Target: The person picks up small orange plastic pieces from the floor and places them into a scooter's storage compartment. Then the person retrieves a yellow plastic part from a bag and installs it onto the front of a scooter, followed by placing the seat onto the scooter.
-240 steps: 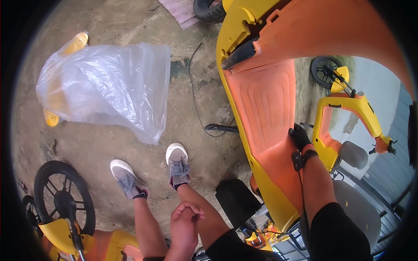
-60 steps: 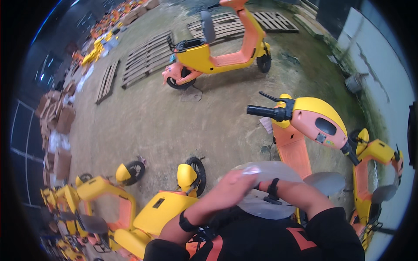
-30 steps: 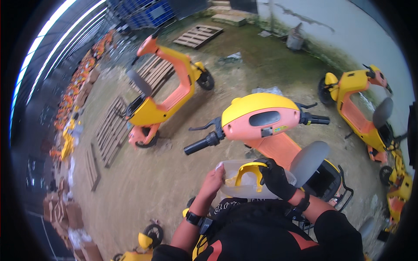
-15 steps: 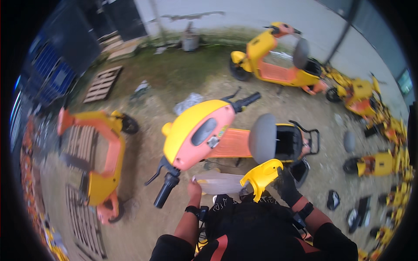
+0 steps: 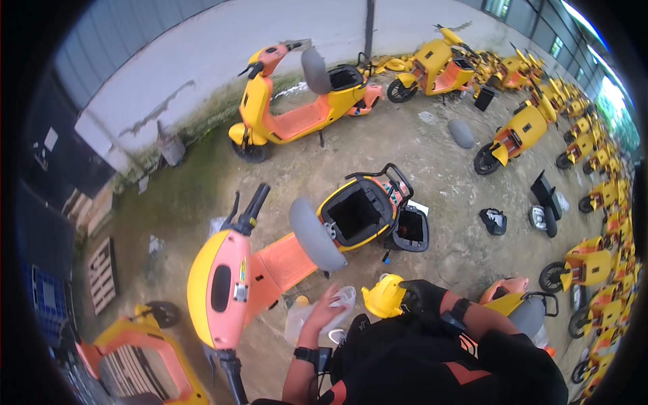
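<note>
Shell of curved yellow plastic (image 5: 385,298), clamped in black-gloved right hand (image 5: 421,297); bare left hand (image 5: 325,310) apart, at crinkled translucent plastic bag (image 5: 295,321), grip unclear.

The person wears a black short-sleeved shirt (image 5: 398,368) with orange-red panels (image 5: 470,380) and a pale emblem (image 5: 468,346) at right. A black glove (image 5: 424,298) covers the right hand (image 5: 420,294); the left hand (image 5: 325,310) is bare. Each wrist (image 5: 310,344) carries a black strap (image 5: 306,354) and dark boxy module (image 5: 325,359).

Yellow part (image 5: 383,297) now out of the clear plastic bag (image 5: 295,324)
</note>
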Motion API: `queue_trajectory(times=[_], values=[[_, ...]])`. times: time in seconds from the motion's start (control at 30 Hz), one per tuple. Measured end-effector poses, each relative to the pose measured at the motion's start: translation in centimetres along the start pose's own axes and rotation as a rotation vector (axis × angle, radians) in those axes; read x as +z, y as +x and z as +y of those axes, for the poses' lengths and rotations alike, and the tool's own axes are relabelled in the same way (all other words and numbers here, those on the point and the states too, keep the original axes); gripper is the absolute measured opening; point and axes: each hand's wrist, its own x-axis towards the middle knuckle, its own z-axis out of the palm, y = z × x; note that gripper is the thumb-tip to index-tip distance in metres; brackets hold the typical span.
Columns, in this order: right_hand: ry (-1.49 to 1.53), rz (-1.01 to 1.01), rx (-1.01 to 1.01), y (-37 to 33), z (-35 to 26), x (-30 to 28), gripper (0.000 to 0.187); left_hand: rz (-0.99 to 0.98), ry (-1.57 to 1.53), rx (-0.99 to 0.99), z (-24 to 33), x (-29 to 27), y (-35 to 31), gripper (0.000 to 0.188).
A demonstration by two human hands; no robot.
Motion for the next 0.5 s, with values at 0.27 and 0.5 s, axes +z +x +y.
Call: queue_trajectory(times=[0.27, 0.5], values=[[-0.222, -0.347, -0.172, 6.1, 2.1, -7.8, 0.058, -0.442, 0.315, 0.255, 11.9, 8.4, 7.3, 0.068], [0.196, -0.446, -0.04, 11.1, 1.4, -23.5, 0.066, -0.214, 0.525, 0.18, 9.9, 15.2, 19.3, 0.036]])
